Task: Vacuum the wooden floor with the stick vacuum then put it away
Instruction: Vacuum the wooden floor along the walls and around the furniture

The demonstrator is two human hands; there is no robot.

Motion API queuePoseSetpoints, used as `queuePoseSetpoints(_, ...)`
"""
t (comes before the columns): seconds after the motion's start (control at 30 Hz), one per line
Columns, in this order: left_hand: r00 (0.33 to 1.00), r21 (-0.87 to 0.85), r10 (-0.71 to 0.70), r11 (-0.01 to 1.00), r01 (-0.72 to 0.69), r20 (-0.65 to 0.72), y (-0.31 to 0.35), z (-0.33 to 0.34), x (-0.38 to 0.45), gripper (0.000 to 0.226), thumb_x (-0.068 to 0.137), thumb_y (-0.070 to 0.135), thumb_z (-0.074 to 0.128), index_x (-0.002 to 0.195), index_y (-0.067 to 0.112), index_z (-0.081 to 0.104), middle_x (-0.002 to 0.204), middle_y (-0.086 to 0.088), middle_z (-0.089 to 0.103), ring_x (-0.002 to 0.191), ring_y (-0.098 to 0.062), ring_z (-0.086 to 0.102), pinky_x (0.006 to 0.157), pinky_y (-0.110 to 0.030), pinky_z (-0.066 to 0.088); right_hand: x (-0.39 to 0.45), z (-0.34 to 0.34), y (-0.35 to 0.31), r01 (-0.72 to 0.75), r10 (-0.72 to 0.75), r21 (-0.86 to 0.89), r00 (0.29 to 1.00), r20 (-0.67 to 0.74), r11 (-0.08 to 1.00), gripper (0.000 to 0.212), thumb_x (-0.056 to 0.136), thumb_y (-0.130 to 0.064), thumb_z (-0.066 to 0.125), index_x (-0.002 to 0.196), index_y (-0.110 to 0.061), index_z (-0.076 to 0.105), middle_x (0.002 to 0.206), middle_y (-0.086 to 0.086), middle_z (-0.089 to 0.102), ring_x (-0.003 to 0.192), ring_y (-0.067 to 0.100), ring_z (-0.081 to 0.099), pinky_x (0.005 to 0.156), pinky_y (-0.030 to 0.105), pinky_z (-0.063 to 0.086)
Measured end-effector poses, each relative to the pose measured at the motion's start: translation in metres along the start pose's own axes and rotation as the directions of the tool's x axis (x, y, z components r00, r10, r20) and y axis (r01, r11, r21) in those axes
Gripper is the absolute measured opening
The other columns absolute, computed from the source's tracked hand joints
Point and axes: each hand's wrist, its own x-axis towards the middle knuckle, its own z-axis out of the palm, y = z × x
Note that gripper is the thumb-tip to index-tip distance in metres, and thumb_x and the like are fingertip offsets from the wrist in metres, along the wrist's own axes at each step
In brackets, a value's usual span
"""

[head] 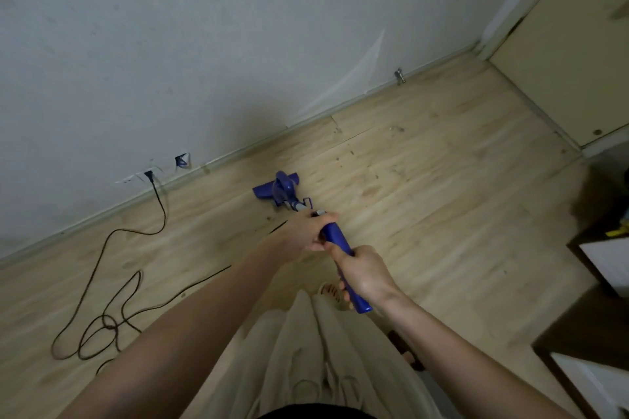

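Gripping the stick vacuum [335,241] with both hands, the person stands over the wooden floor [425,180] with the tool reaching forward and slightly left from the body. Its long axis runs from the butt of the blue handle, low and near the person's waist, up the picture to the blue floor head [275,188], which sits flat on the boards just short of the skirting along the grey wall [204,44]. The right hand [366,274] is curled round the handle close to its rear end; the left hand [311,231] is wrapped round the shaft further forward, where the blue grip meets the grey tube, so the left is the nearer of the two to the head and likely does the steering. Both hands hold firmly, fingers closed about the shaft.

A black cord [102,282] runs from a wall socket [148,175] down and lies in loose loops on the floor well to the left of the head; one strand crosses toward the person's legs. Judging from this, vacuuming is under way and putting away is not yet begun. Any stroke along the wall to the left carries the head toward those loops, so the cord is the thing to watch; a sweep to the right, toward the cream door [561,61], meets open boards
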Motion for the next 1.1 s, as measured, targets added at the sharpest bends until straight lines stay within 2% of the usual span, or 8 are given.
queuePoseSetpoints(0.07,1.0,0.055,0.005,0.998,-0.006,0.026,-0.002,-0.011,-0.003,0.012,0.095,0.022,0.059,0.091,0.012,0.054,0.079,-0.003,0.054,0.066,-0.011,0.056,0.066,-0.024,0.052,-0.001,0.014,0.0,-0.014,0.015,0.03,1.0,-0.024,0.999,0.048,0.092,-0.048,0.056,0.083,-0.001,0.058,0.057,0.011,0.059,0.038,0.021,0.053,0.042,0.028,0.048)
queuePoseSetpoints(0.27,1.0,0.029,-0.019,0.999,0.019,-0.011,0.015,-0.036,0.01,0.02,0.092,0.023,0.062,0.081,0.014,0.048,0.07,0.0,0.048,0.055,-0.009,0.049,0.045,-0.018,0.043,0.02,0.034,-0.023,-0.016,0.017,0.118,1.0,-0.007,0.993,0.045,0.092,-0.046,0.059,0.081,-0.004,0.052,0.055,0.01,0.052,0.034,0.02,0.048,0.037,0.023,0.041)
queuePoseSetpoints(0.5,0.993,-0.007,-0.055,0.999,0.054,-0.102,0.046,-0.044,0.047,0.017,0.093,0.027,0.062,0.09,0.013,0.054,0.075,-0.003,0.053,0.06,-0.011,0.053,0.052,-0.022,0.049,0.07,0.011,-0.053,0.054,-0.05,-0.051,0.996,0.069,0.997,0.045,0.093,-0.05,0.056,0.092,-0.005,0.052,0.06,0.008,0.054,0.037,0.018,0.051,0.036,0.022,0.042)
queuePoseSetpoints(0.63,0.989,-0.096,-0.036,0.995,0.022,-0.146,0.077,-0.036,0.076,0.015,0.095,0.022,0.059,0.088,0.013,0.049,0.072,-0.004,0.047,0.057,-0.012,0.048,0.046,-0.02,0.046,0.1,-0.018,-0.082,0.117,-0.103,-0.094,0.985,0.137,0.989,0.043,0.096,-0.045,0.053,0.078,-0.007,0.049,0.058,0.008,0.052,0.041,0.018,0.05,0.041,0.024,0.042)
queuePoseSetpoints(0.8,0.978,-0.158,-0.026,0.987,-0.007,-0.206,0.122,-0.012,0.109,0.018,0.093,0.026,0.061,0.098,0.011,0.053,0.077,-0.006,0.056,0.061,-0.015,0.054,0.057,-0.024,0.051,0.135,-0.073,-0.12,0.115,-0.073,-0.147,0.961,0.266,0.982,0.041,0.099,-0.045,0.047,0.076,-0.012,0.044,0.06,0.005,0.047,0.045,0.016,0.045,0.042,0.023,0.04)
queuePoseSetpoints(0.9,0.962,-0.209,-0.028,0.977,-0.03,-0.273,0.148,0.009,0.125,0.016,0.093,0.026,0.061,0.093,0.012,0.054,0.076,-0.006,0.058,0.058,-0.015,0.054,0.066,-0.029,0.051,0.159,-0.108,-0.142,0.134,-0.07,-0.192,0.949,0.307,0.972,0.04,0.097,-0.047,0.05,0.079,-0.011,0.047,0.059,0.005,0.049,0.042,0.015,0.046,0.039,0.019,0.04)
queuePoseSetpoints(1.0,0.948,-0.263,-0.022,0.963,-0.065,-0.317,0.168,0.024,0.137,0.018,0.092,0.026,0.061,0.097,0.009,0.055,0.083,-0.009,0.059,0.07,-0.019,0.057,0.078,-0.036,0.053,0.175,-0.13,-0.158,0.125,-0.055,-0.202,0.945,0.321,0.971,0.042,0.096,-0.048,0.051,0.085,-0.008,0.049,0.057,0.006,0.05,0.04,0.015,0.047,0.038,0.019,0.04)
queuePoseSetpoints(1.1,0.943,-0.257,-0.035,0.965,-0.055,-0.332,0.173,0.027,0.142,0.019,0.091,0.023,0.059,0.101,0.007,0.055,0.092,-0.015,0.057,0.085,-0.025,0.056,0.087,-0.039,0.053,0.173,-0.138,-0.165,0.144,-0.058,-0.219,0.933,0.355,0.965,0.039,0.099,-0.045,0.046,0.078,-0.012,0.048,0.057,0.005,0.049,0.042,0.014,0.047,0.037,0.018,0.04)
